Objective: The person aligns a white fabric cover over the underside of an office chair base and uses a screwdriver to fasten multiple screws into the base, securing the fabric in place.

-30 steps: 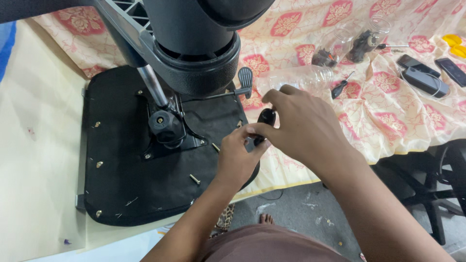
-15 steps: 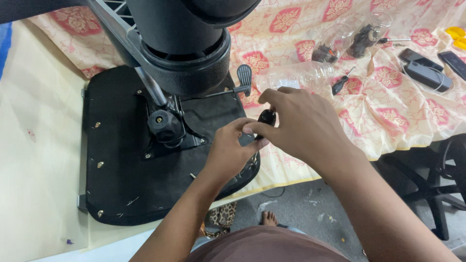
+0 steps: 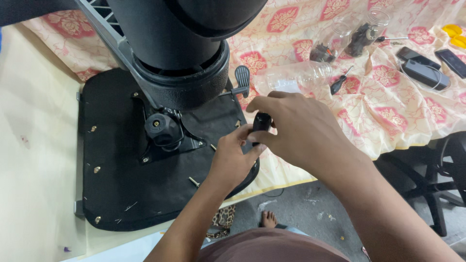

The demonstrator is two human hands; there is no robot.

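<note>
I see both hands meeting over the right edge of the black seat base (image 3: 121, 194). The right hand (image 3: 301, 133) pinches a small black handle (image 3: 262, 122); its lower end is hidden behind the left hand (image 3: 233, 157), whose fingers close around it. Compared with before, the hands sit a little lower and nearer to me; the loose bolt (image 3: 193, 182) is unmoved.

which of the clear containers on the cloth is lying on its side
The clear plastic bottle, just beyond the right hand. The two jars farther back stand upright with dark parts inside.
</note>
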